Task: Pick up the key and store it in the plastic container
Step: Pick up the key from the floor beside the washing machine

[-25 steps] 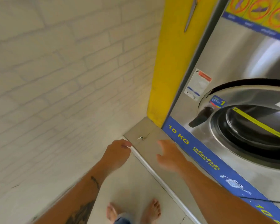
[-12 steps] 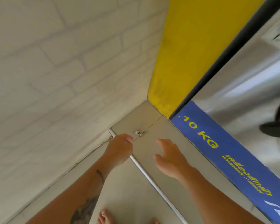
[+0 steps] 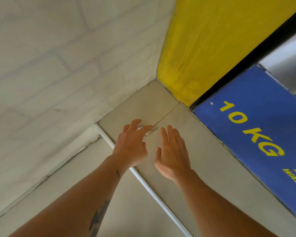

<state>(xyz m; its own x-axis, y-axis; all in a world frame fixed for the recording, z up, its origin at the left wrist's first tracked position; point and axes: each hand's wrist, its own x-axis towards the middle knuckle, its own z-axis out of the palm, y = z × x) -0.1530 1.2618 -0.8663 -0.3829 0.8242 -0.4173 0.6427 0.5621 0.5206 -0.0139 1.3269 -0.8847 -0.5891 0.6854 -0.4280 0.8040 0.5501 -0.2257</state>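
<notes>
A small silver key (image 3: 150,132) lies on the grey tiled ledge (image 3: 143,103) in the corner, close to a tile joint. My left hand (image 3: 130,145) reaches over it with fingers spread, and the fingertips touch or cover part of the key. My right hand (image 3: 173,152) hovers just right of the key, flat, fingers together, holding nothing. No plastic container is in view.
A white brick wall (image 3: 55,65) closes the left side and a yellow panel (image 3: 212,40) the back. The washing machine's blue "10 KG" band (image 3: 256,134) runs along the right. A white edge strip (image 3: 143,182) borders the ledge above the floor.
The camera has dropped closer to the corner. My left hand has opened from a loose fist and moved forward onto the key. My right hand has come nearer to it.
</notes>
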